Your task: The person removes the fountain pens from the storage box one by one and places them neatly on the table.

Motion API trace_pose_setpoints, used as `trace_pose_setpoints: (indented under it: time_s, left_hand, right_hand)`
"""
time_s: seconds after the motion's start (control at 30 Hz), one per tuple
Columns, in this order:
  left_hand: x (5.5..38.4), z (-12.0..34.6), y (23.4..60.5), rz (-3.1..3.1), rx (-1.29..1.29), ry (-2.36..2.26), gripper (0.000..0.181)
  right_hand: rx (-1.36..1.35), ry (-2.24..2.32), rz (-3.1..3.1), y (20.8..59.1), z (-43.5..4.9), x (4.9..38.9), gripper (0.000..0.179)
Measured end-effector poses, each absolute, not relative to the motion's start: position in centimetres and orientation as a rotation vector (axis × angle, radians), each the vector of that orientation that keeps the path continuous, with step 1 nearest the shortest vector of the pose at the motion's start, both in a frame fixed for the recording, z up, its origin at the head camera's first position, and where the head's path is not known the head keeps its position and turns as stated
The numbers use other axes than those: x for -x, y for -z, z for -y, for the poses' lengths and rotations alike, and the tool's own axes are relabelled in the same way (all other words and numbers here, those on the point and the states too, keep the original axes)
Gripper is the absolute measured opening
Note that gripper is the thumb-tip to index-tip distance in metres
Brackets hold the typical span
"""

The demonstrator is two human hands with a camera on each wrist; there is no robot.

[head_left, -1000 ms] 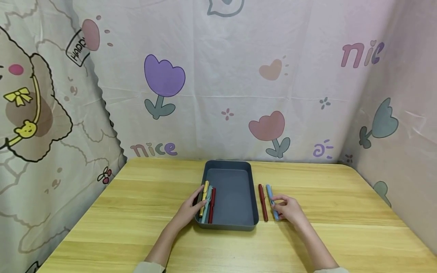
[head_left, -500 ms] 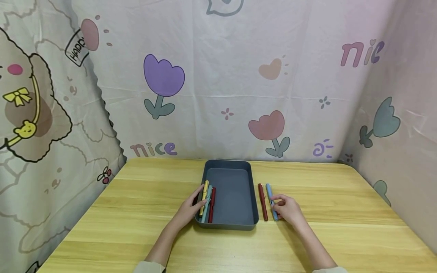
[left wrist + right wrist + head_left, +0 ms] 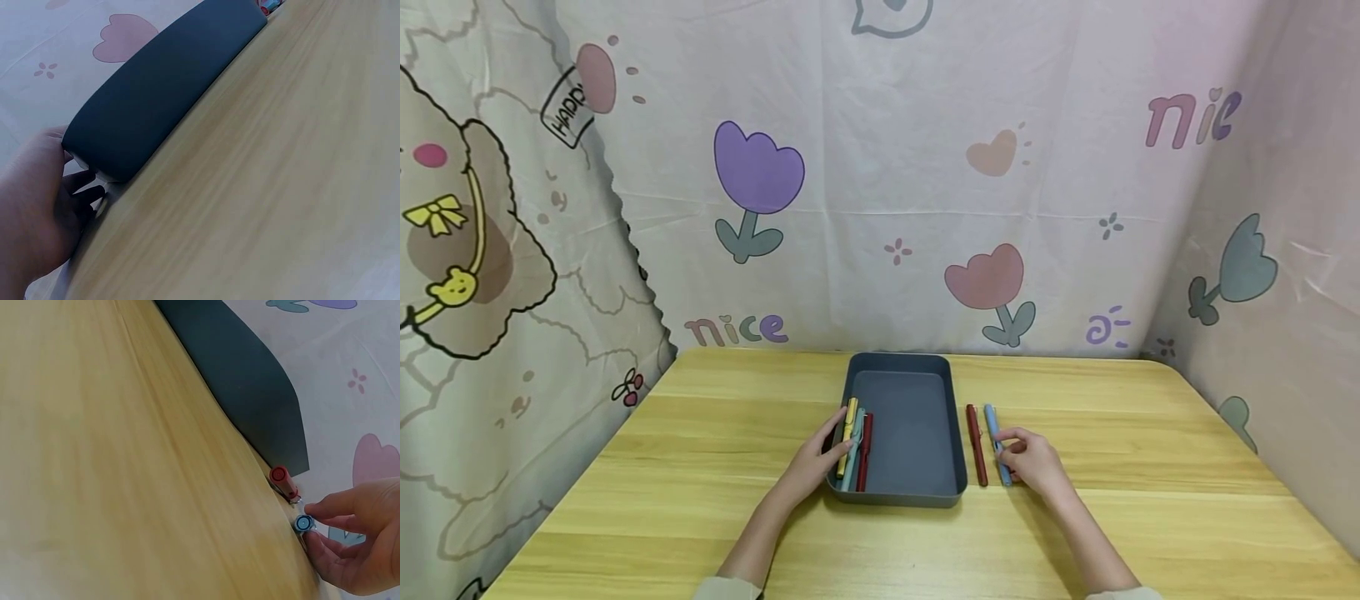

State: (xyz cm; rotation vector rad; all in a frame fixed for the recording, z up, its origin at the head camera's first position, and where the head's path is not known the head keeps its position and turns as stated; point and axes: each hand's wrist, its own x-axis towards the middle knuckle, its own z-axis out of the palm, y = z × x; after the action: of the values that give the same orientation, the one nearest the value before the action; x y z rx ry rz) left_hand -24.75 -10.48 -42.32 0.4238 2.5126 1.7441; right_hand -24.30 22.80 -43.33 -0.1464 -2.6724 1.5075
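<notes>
A dark grey tray (image 3: 898, 502) stands on the wooden table. My left hand (image 3: 811, 465) grips its left wall, thumb over the rim and fingers outside, as the left wrist view shows at the tray's end (image 3: 162, 87). Along that wall lie a dark pen (image 3: 838, 437), a yellow pen (image 3: 851, 417), a light teal pen (image 3: 850, 477) and a red pen (image 3: 865, 450). Right of the tray, my right hand (image 3: 1032, 460) pinches a light blue pen (image 3: 990, 419) between thumb and fingers. Another red pen (image 3: 976, 446) lies between it and the tray.
The pale wooden table (image 3: 880, 550) runs back to a hanging cloth (image 3: 880, 167) printed with tulips and words. More printed cloth hangs at the left (image 3: 602, 333) and right sides.
</notes>
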Motion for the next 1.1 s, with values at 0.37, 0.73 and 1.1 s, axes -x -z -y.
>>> trace_pose_setpoints:
  time_s: [0.37,0.73,1.1]
  left_hand:
    - [26.5,10.9,44.9,-2.54,-0.423,-1.745,0.058]
    - [26.8,11.0,45.5,-2.476,-0.378,-1.75,0.06]
    - [26.8,11.0,45.7,-2.465,-0.384,-1.768,0.061]
  right_hand:
    - [0.113,-1.534,2.659,42.8,-23.0,24.2,0.023]
    - [0.045,-1.454,2.635,40.2,-21.7,23.6,0.026]
    - [-0.152,-1.467,2.588,38.9,-16.9,23.7,0.022]
